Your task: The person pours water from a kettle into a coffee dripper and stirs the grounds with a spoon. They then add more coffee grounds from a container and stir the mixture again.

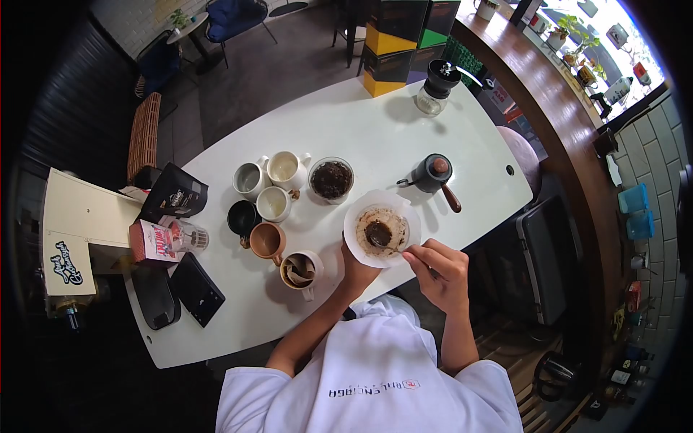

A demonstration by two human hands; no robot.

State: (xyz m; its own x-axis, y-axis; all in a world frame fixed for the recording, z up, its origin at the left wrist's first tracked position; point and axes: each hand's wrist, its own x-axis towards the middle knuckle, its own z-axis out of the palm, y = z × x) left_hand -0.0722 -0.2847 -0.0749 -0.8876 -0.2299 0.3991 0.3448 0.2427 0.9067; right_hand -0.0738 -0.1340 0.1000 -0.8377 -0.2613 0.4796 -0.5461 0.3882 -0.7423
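Note:
A white paper coffee filter [406, 222], stained brown inside, opens toward me with dark wet grounds at its bottom. My left hand [359, 268] is wrapped around its underside from the left; what supports the filter there is hidden. Thumb and finger of my right hand [440, 273] pinch the filter's right rim. Just left of it stands a glass [331, 180] of dark coffee grounds. A white mug [309, 290] with folded brown paper inside is near my left forearm. Beyond the filter sits a small black kettle [431, 174] with a wooden handle.
Several mugs cluster at the left, including a brown mug [268, 242] and a black mug [242, 216]. A hand grinder [438, 85] stands at the far end beside stacked boxes [391, 50]. A black coffee bag [177, 192], pink box [153, 241] and dark tray [198, 289] occupy the left edge.

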